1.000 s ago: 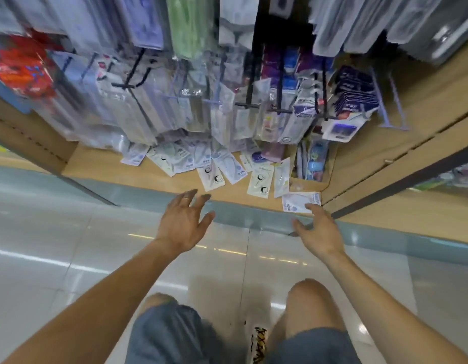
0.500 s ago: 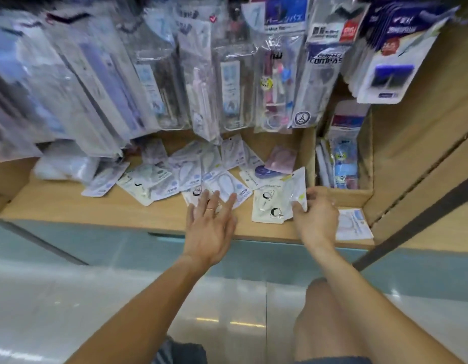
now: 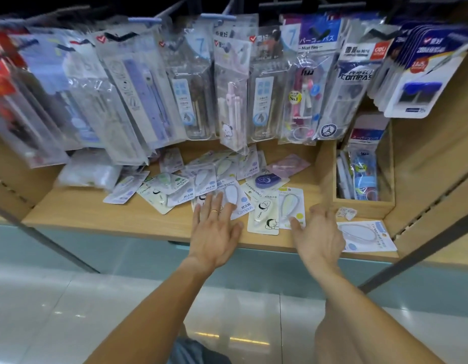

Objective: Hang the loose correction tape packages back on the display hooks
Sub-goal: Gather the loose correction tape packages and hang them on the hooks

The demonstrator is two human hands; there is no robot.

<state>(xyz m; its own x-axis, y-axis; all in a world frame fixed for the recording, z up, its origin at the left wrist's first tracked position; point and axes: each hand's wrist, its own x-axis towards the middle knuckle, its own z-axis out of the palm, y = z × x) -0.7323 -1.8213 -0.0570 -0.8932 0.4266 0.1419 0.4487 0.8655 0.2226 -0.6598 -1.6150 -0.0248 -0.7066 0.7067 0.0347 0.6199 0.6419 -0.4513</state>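
White "Campus" correction tape package under left hand fingertips.

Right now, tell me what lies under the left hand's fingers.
The left hand rests its fingers on overlapping correction tape packages on the wooden shelf. What lies beneath those packages is covered.

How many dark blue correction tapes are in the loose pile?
1: the dark blue correction tape lies at the pile's back right, beside a pink package. More may be buried underneath.
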